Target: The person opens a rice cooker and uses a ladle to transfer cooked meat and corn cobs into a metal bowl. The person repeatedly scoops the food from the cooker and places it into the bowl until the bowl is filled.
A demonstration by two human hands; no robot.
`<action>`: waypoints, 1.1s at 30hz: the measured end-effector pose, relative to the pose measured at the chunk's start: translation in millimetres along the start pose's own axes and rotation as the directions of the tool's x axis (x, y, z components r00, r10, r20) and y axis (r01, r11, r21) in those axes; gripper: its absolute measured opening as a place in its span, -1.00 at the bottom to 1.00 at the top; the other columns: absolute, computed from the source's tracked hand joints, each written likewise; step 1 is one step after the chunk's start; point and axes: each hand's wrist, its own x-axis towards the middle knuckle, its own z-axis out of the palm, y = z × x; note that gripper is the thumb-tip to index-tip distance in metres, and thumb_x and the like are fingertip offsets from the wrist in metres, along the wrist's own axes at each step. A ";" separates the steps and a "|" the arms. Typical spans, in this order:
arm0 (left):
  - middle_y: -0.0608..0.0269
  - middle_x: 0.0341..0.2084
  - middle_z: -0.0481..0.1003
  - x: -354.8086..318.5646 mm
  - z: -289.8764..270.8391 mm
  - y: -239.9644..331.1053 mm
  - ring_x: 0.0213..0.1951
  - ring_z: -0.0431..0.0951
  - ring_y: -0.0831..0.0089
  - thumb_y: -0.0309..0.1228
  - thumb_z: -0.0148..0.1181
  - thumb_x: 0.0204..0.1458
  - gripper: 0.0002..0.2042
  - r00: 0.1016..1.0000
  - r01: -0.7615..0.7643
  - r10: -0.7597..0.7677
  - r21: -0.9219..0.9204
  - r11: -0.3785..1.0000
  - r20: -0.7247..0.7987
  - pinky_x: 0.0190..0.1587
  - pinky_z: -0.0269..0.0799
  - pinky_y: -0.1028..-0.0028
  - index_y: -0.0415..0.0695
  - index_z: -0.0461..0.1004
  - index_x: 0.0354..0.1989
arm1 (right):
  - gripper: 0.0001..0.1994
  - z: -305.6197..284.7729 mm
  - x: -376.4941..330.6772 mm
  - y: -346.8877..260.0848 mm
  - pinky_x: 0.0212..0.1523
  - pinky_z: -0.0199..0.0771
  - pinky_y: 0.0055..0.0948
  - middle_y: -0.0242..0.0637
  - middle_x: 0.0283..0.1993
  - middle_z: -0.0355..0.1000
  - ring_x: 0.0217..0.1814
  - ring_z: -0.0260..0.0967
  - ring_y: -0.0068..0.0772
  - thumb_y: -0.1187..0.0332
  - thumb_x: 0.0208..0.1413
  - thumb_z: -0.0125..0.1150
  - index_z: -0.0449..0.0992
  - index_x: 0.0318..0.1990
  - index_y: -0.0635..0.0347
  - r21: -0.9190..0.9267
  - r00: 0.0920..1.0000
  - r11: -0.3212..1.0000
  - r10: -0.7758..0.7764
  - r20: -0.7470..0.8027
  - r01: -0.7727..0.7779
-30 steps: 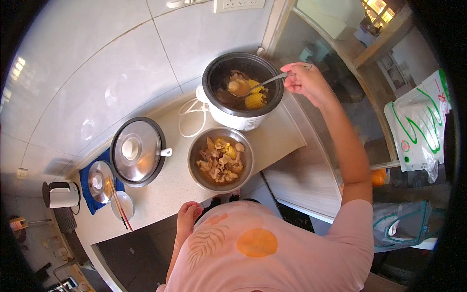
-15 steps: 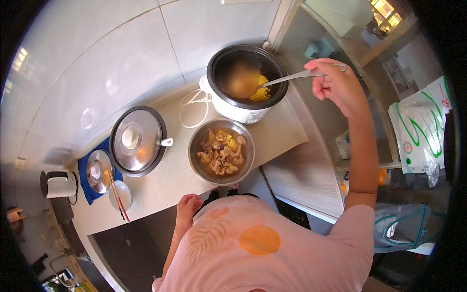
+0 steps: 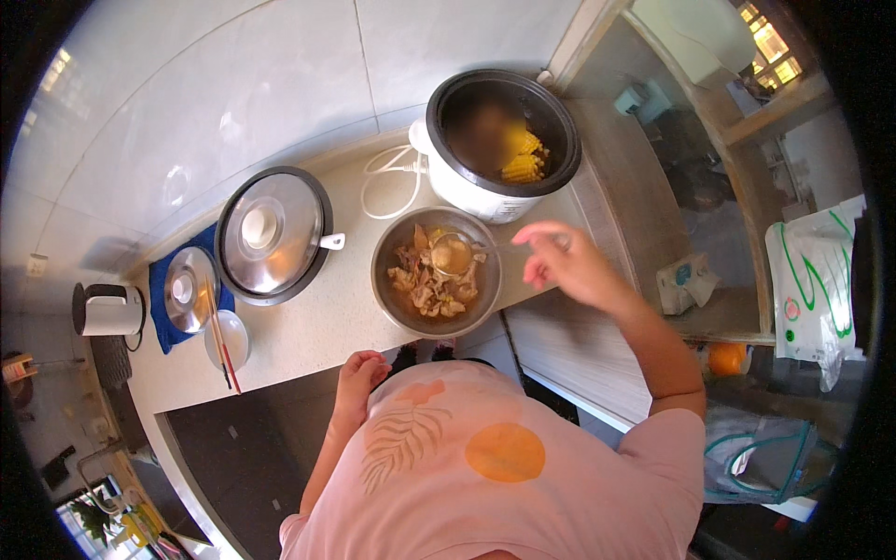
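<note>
My right hand (image 3: 574, 266) is closed round the handle of a metal ladle (image 3: 455, 254). Its bowl, with broth in it, is over the meat pieces in a round steel bowl (image 3: 381, 297) near the counter's front edge. Behind that stands a white rice cooker (image 3: 476, 198) with a dark inner pot; yellow corn pieces (image 3: 525, 166) lie inside, and part of its contents is blurred. My left hand (image 3: 362, 373) hangs near the counter edge beside my shirt, fingers curled; whether anything is in them is hidden.
A steel lid with a dark rim (image 3: 285, 224) lies left of the cooker's white cord (image 3: 415, 182). Farther left are a smaller lid (image 3: 191, 299) on a blue cloth (image 3: 161, 327), a white bowl (image 3: 241, 341) with chopsticks (image 3: 222, 347) across it, and a white kettle (image 3: 107, 310).
My right hand has brought the ladle out of the rice cooker and down to the steel bowl, nearer me. My left hand stays about where it was.
</note>
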 end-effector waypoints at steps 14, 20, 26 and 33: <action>0.23 -0.42 0.39 3.2 1.6 -2.1 -0.36 0.44 0.45 -0.52 -0.07 -0.02 -0.90 0.999 0.020 -0.021 -0.018 1.000 -0.024 -0.23 0.39 0.51 -0.22 0.32 -0.32 | -0.80 28.4 -17.1 24.8 -0.46 0.32 -0.49 -0.22 -0.48 0.33 -0.47 0.30 -0.36 0.54 -0.03 -0.07 0.35 -0.20 0.30 -0.562 0.835 0.651 -0.532 0.141 0.510; 0.26 -0.43 0.40 6.2 1.1 -1.6 -0.38 0.44 0.51 -0.49 -0.06 -0.02 -0.89 0.998 0.050 -0.050 0.006 0.999 -0.030 -0.29 0.37 0.59 -0.21 0.33 -0.32 | -0.72 -16.2 -12.1 -7.6 -0.57 0.29 -0.62 -0.19 -0.55 0.36 -0.61 0.26 -0.54 0.28 0.12 -0.20 0.36 -0.23 0.32 0.385 0.976 0.922 0.036 -0.214 0.050; 0.21 -0.43 0.41 13.0 -9.6 -6.5 -0.40 0.46 0.45 -0.51 -0.07 -0.02 -0.89 0.997 0.064 -0.065 -0.016 0.998 -0.051 -0.31 0.40 0.54 -0.22 0.33 -0.32 | -0.76 -59.3 13.9 -32.4 -0.59 0.27 -0.59 -0.25 -0.56 0.36 -0.60 0.26 -0.56 0.33 0.09 -0.14 0.37 -0.21 0.29 0.260 0.913 0.905 -0.245 -0.326 0.336; 0.16 -0.42 0.41 18.6 -8.5 5.8 -0.42 0.46 0.40 -0.53 -0.07 -0.01 -0.91 0.994 0.095 -0.094 0.007 0.995 -0.047 -0.36 0.38 0.50 -0.22 0.31 -0.33 | -0.82 -50.0 81.7 -4.2 -0.41 0.37 -0.35 -0.01 -0.51 0.38 -0.46 0.39 -0.17 0.44 0.05 -0.12 0.33 -0.22 0.30 -0.594 0.761 0.658 -0.639 -0.115 0.463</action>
